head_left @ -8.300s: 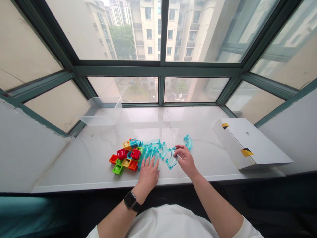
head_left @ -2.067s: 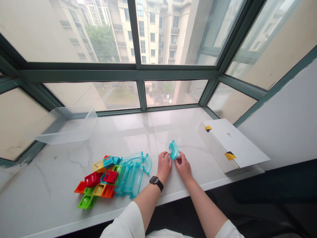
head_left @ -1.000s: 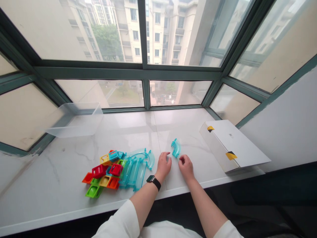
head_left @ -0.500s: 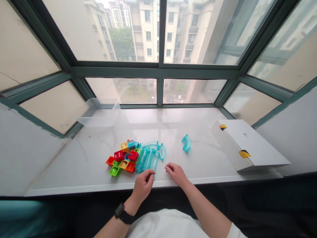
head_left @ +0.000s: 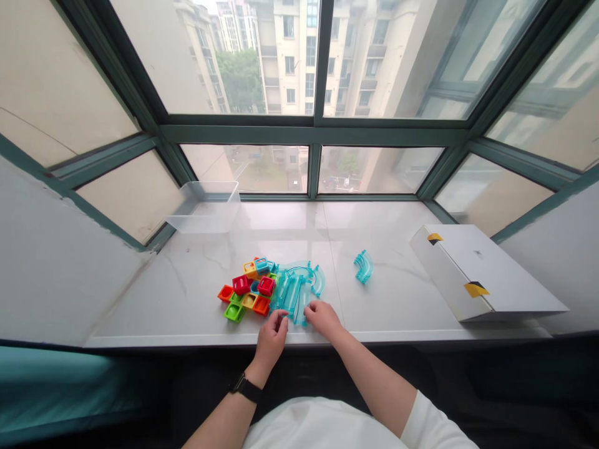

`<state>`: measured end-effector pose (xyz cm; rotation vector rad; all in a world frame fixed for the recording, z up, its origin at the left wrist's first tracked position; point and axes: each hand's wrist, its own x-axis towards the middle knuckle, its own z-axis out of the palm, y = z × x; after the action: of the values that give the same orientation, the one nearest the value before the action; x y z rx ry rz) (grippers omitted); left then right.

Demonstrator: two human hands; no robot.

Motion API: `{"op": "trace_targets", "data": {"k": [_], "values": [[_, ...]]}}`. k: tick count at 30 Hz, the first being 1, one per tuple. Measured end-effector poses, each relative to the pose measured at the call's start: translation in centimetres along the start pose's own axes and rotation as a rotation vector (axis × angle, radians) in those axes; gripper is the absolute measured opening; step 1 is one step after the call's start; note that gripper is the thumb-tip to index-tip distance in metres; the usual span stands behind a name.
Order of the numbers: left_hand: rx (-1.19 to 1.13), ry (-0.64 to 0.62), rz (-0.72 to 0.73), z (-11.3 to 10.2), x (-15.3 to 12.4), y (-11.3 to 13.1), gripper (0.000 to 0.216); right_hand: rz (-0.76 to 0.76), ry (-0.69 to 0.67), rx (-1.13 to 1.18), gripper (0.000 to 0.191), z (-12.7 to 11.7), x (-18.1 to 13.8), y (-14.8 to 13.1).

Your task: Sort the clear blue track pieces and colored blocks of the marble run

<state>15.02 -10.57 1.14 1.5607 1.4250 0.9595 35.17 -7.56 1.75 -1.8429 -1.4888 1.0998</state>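
Note:
A heap of clear teal track pieces (head_left: 296, 288) lies on the white marble sill (head_left: 397, 305), beside a cluster of small coloured blocks (head_left: 248, 290). My left hand (head_left: 271, 333) is at the near end of the teal pieces, fingers curled at their edge. My right hand (head_left: 322, 317) touches the same near end from the right, fingers bent. Whether either hand grips a piece is unclear. A stack of curved teal pieces (head_left: 364, 266) stands alone further right. A black watch (head_left: 246, 388) is on my left wrist.
A clear plastic tub (head_left: 206, 209) sits at the back left of the sill. A flat white box (head_left: 486, 271) with yellow-black tape lies at the right. Windows with dark green frames (head_left: 316, 134) close off the back.
Both hands let go of the curved teal stack, left it on the sill, and moved left to the near end of the teal heap.

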Motion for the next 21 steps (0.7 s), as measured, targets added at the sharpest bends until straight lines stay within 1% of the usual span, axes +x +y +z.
{"op": "trace_targets", "data": {"k": [4,8,10,12,16,18,21], "values": [[0.055,0.005,0.047,0.1,0.0,-0.1,0.040,0.016,-0.049,0.071,0.025,-0.3,0.2,0.4],[0.052,0.008,0.047,0.0,-0.1,0.0,0.041,-0.004,-0.066,0.135,0.026,-0.9,-0.3,0.7],[0.024,-0.019,0.034,-0.2,-0.1,0.3,0.042,-0.041,-0.073,0.178,0.026,-1.2,-0.8,0.8],[-0.015,-0.056,0.021,-0.3,-0.1,0.8,0.044,-0.110,-0.065,0.203,0.023,-1.7,-1.5,0.6],[-0.068,-0.119,0.067,-0.1,-0.5,2.8,0.044,-0.249,-0.029,0.156,0.015,-2.7,-2.8,-0.7],[-0.037,-0.129,0.097,0.2,-0.8,4.2,0.040,-0.281,-0.043,0.166,0.013,-3.2,-3.5,-1.6],[0.041,-0.108,0.119,0.4,-0.9,6.2,0.030,-0.307,-0.074,0.241,0.012,-4.0,-4.4,-2.8]]}}
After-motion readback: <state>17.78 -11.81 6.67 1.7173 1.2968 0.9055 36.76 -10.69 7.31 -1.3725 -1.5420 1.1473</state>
